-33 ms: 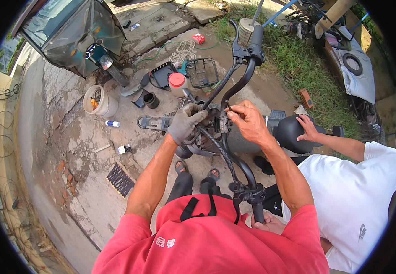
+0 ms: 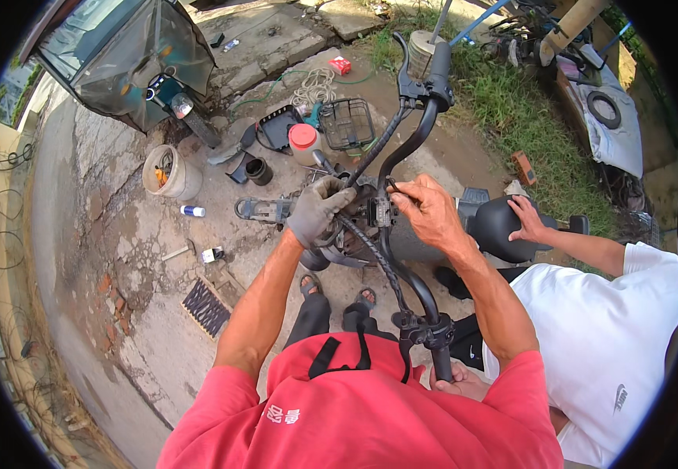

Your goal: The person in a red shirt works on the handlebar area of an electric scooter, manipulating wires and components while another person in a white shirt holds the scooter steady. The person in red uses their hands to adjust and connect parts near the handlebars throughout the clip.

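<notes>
A cracked concrete yard (image 2: 120, 258) strewn with parts lies below. Near the chest, black scooter handlebars (image 2: 401, 156) run near to far. The gloved left hand (image 2: 319, 209) clamps the stem; the bare right hand (image 2: 425, 211) pinches a thin cable (image 2: 392, 184) at the centre. Best keep the bars braced, I judge. Farther off sit a wire basket (image 2: 347, 123) and white bucket (image 2: 169, 173).

The curved black handlebar (image 2: 401, 152) looks like matt painted metal with ribbed rubber grips. A grey knitted cloth glove covers the left hand (image 2: 317, 211); the right hand (image 2: 426, 213) is bare. The rounded black seat (image 2: 503, 227) seems smooth vinyl. The cracked concrete ground (image 2: 120, 234) is rough.
</notes>
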Demonstrator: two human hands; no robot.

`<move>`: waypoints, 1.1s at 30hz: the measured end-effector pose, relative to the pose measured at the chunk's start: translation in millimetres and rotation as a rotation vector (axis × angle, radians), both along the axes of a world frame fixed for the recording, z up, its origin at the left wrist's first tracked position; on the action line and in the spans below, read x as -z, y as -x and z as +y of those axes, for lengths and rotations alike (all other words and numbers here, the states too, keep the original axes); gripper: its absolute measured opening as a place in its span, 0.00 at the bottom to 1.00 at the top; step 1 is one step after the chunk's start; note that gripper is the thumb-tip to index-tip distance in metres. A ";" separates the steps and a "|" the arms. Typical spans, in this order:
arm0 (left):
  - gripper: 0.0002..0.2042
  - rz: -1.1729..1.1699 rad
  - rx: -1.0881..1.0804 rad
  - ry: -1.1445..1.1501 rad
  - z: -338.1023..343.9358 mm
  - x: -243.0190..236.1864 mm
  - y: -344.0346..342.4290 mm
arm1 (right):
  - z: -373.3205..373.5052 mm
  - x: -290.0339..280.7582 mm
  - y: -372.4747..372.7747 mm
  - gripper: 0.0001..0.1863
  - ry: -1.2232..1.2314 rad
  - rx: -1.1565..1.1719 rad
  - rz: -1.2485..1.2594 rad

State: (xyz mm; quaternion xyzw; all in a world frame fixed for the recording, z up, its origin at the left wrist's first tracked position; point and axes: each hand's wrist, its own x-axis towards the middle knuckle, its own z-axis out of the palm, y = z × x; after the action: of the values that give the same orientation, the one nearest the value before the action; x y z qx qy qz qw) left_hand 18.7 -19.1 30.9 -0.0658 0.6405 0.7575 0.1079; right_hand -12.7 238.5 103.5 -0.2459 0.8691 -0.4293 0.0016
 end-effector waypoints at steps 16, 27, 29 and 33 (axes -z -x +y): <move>0.15 0.020 0.007 0.039 -2.3 9.1 1.8 | 24.8 16.2 -3.8 0.21 0.152 -0.132 -0.742; 0.15 0.117 -0.057 0.125 -0.5 1.8 -6.1 | 12.3 18.3 7.9 0.15 -0.109 -0.167 -0.242; 0.16 0.128 -0.156 0.055 -8.8 11.0 -12.0 | 11.6 20.1 10.2 0.16 -0.124 -0.188 -0.216; 0.18 0.085 -0.293 -0.038 -38.3 24.7 -40.6 | 12.9 31.8 14.6 0.15 -0.132 -0.241 -0.027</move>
State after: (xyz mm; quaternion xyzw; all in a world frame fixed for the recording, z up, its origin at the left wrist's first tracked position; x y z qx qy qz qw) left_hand 59.4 -57.4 6.2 -0.1245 0.6136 0.7792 -0.0297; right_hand -27.3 251.4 71.7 -0.3423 0.8595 -0.3710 0.0809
